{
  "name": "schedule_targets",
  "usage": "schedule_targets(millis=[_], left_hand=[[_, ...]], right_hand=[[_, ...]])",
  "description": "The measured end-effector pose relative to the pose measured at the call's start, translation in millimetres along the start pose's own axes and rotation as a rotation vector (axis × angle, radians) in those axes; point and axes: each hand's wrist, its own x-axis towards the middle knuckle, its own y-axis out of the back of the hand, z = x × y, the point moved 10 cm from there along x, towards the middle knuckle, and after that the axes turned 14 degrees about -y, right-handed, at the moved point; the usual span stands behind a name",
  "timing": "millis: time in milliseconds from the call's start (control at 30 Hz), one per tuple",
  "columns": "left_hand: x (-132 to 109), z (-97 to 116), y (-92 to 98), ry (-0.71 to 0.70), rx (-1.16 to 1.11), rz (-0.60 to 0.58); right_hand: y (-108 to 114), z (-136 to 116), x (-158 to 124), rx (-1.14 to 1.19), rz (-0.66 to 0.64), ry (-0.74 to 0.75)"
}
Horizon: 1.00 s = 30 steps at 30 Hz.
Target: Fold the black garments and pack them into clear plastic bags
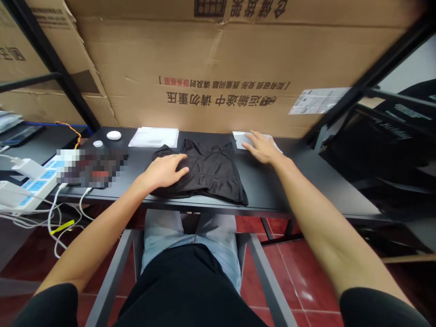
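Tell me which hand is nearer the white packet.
Left. The left hand lies in front of the packet, on a black shirt; the right hand lies well to its right.

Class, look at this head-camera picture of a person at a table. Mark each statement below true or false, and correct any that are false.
1. The left hand rests on a black garment. True.
2. The right hand lifts the black garment off the black table. False: the right hand lies on a white sheet at the table's far edge.
3. Both hands wear gloves. False: both hands are bare.
4. A large cardboard box stands behind the black table. True.
5. A white packet lies on the table beyond the black garment. True.
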Motion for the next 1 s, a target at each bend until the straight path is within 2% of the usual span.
schedule_targets(millis=[100, 167, 267, 400, 500, 633, 833, 1000], left_hand=[[35, -19, 31.9, 0.040, 0.049, 0.099], [64, -30, 42.1, 0.041, 0.051, 0.142], [100, -48, 40.1, 0.072, 0.048, 0.163], [127, -64, 20.1, 0.100, 0.021, 0.131], [133, -71, 9.4, 0.103, 0.002, 0.130], [131, -77, 6.4, 0.102, -0.012, 0.158], [118, -75, 19.5, 0.080, -0.047, 0.234], [92, -51, 35.8, -0.088, -0.127, 0.299]], right_hand=[[14, -40, 2, 0.075, 0.042, 0.125], [17, -68, 5, 0.103, 0.024, 0.197], [12, -96, 11, 0.073, -0.018, 0.218], [1, -109, 16, 0.049, -0.075, 0.209], [-5, -108, 15, 0.049, -0.113, 0.213], [-3, -99, 14, 0.098, -0.106, 0.177], [22, -90, -7, 0.308, 0.011, 0.166], [44, -90, -48, 0.476, 0.111, 0.237]])
